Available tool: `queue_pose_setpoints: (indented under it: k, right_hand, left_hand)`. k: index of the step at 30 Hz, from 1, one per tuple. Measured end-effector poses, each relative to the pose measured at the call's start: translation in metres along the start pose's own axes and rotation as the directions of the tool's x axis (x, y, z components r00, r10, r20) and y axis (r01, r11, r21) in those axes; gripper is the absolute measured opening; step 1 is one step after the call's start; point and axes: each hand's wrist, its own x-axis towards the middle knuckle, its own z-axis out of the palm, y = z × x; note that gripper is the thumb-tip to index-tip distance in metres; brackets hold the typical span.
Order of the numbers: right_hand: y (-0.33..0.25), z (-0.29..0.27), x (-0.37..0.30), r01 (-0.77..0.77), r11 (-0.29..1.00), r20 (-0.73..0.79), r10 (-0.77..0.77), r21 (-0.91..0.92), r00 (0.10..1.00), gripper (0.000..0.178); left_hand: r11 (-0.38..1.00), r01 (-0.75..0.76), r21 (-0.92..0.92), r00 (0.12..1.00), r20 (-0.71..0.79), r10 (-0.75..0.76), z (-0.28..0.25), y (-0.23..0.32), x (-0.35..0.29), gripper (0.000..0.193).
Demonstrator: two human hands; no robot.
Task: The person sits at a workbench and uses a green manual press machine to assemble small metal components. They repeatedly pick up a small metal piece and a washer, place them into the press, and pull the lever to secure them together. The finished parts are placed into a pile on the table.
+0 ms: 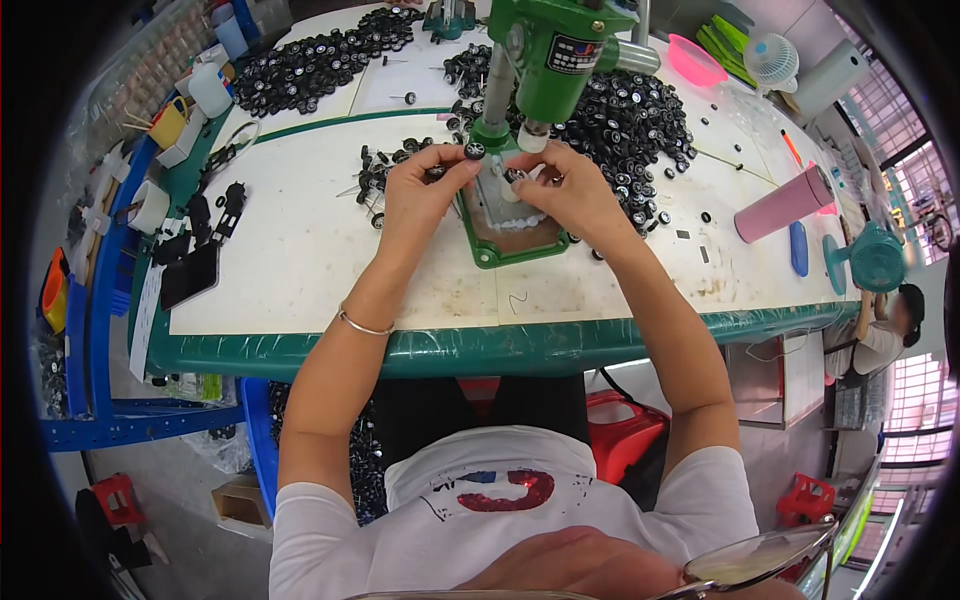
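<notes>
My left hand is closed, pinching a small black toy wheel with a silver hub between thumb and fingertips. Opposite it, my right hand grips another small wheel, partly covered by the fingers. Both hands are raised over the base plate of a green bench press, one on each side of its work spot. Just above the right fingers is the press's white-tipped ram. Several wheels on thin metal axles lie left of the press, partly behind my left hand.
Large heaps of black wheels lie at the back left and behind the press. A pink tumbler, a blue case and a green fan stand or lie at right. A dark phone rests at left. Another person sits far right.
</notes>
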Motion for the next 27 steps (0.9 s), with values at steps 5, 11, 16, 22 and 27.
queue_pose_setpoints:
  k: [5,11,16,22,27]
  right_hand:
    - [-0.013,0.004,-0.01,0.333,0.796,-0.056,-0.416,-0.506,0.908,0.023]
    - [-0.006,0.001,-0.002,0.237,0.955,-0.08,-0.255,-0.18,0.964,0.021]
    - [-0.003,-0.003,0.009,-0.159,0.937,0.056,0.149,0.31,0.987,0.017]
    - [0.013,0.0,0.026,-0.386,0.751,0.268,0.282,0.536,0.921,0.017]
    - [0.01,-0.001,0.023,-0.417,0.595,0.302,0.288,0.687,0.909,0.014]
  left_hand:
    - [0.999,0.022,0.024,1.0,0.013,-0.023,-0.001,0.007,-0.003,0.017]
    - [0.999,0.015,0.033,0.999,0.043,-0.016,0.002,0.005,-0.006,0.017]
    - [0.999,0.006,0.049,0.999,0.038,-0.008,0.004,0.004,-0.007,0.016]
    - [0.999,0.022,0.03,0.999,0.037,-0.023,0.003,0.007,-0.006,0.016]
    - [0.996,-0.062,0.057,0.995,0.075,0.058,0.008,0.01,0.001,0.015]
